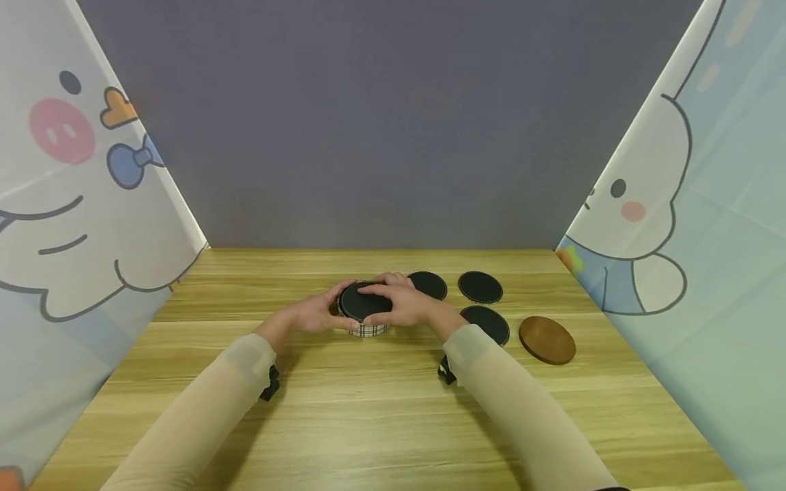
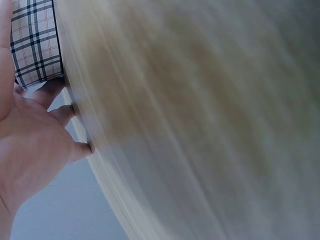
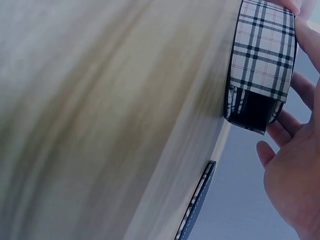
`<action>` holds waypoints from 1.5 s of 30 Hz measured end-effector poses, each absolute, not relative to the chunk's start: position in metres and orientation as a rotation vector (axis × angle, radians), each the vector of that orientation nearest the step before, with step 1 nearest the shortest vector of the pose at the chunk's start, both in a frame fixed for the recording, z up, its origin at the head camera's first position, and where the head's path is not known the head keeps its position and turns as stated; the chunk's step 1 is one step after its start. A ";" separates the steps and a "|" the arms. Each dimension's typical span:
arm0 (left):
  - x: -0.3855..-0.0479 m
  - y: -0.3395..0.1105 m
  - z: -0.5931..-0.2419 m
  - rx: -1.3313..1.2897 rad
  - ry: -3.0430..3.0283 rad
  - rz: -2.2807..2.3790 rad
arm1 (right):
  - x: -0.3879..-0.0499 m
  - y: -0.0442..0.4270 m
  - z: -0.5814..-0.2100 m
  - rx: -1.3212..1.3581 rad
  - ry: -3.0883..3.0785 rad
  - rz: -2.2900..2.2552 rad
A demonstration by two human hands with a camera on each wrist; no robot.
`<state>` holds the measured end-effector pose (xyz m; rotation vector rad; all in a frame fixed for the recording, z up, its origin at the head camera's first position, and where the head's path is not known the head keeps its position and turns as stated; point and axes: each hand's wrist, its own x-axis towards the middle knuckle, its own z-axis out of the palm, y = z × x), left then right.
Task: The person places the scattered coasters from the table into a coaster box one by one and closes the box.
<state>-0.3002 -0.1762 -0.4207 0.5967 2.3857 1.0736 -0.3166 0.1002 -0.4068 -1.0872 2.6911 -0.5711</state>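
plaid round holder (image 1: 368, 331) kept on far part of tabletop (image 1: 356, 416), gripped by curled fingers of left hand (image 1: 316, 313) and right hand (image 1: 402, 304) | done: black top (image 1: 355, 303) apparently seated; contents unclear | remaining, as judged: three black coasters (image 1: 481, 287), brown disc (image 1: 547, 340), left loose at right
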 end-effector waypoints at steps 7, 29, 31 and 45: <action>-0.300 -0.176 -0.420 0.579 2.397 1.059 | -0.317 0.100 -0.407 -1.103 2.667 -0.593; -0.304 -0.175 -0.424 0.625 2.538 0.895 | -0.317 0.102 -0.409 -1.076 2.653 -0.627; -0.304 -0.176 -0.424 0.629 2.558 0.874 | -0.317 0.101 -0.408 -1.072 2.653 -0.623; -0.303 -0.175 -0.419 0.556 2.523 0.898 | -0.312 0.139 -0.398 -1.026 2.669 -0.736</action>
